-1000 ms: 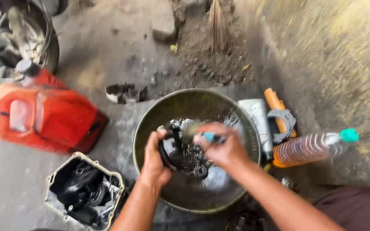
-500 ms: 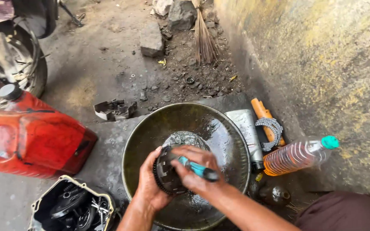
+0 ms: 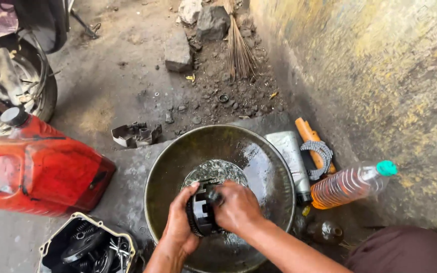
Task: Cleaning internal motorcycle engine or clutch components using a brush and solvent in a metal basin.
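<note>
A wide dark metal basin (image 3: 264,151) sits on the concrete with shallow dirty liquid and a round disc at its bottom. Over the basin my left hand (image 3: 180,222) grips a black round toothed engine part (image 3: 201,212) from its left side. My right hand (image 3: 236,207) is closed against the right face of that part, its fingers wrapped around a small tool whose dark tip shows at the top; the rest of the tool is hidden in my fist.
A red jerrycan (image 3: 36,172) lies left of the basin. An open engine cover (image 3: 84,247) with gears is at the bottom left. Right of the basin are a grey tube (image 3: 292,151), an orange handle (image 3: 312,139), a ring-shaped plate (image 3: 317,151) and a plastic bottle (image 3: 350,184) of amber liquid. A wall runs along the right.
The view steadied after tilting. My right hand turned over the toothed part, so the blue-handled brush seen earlier is now hidden in my fist. The part sits slightly lower in the basin.
</note>
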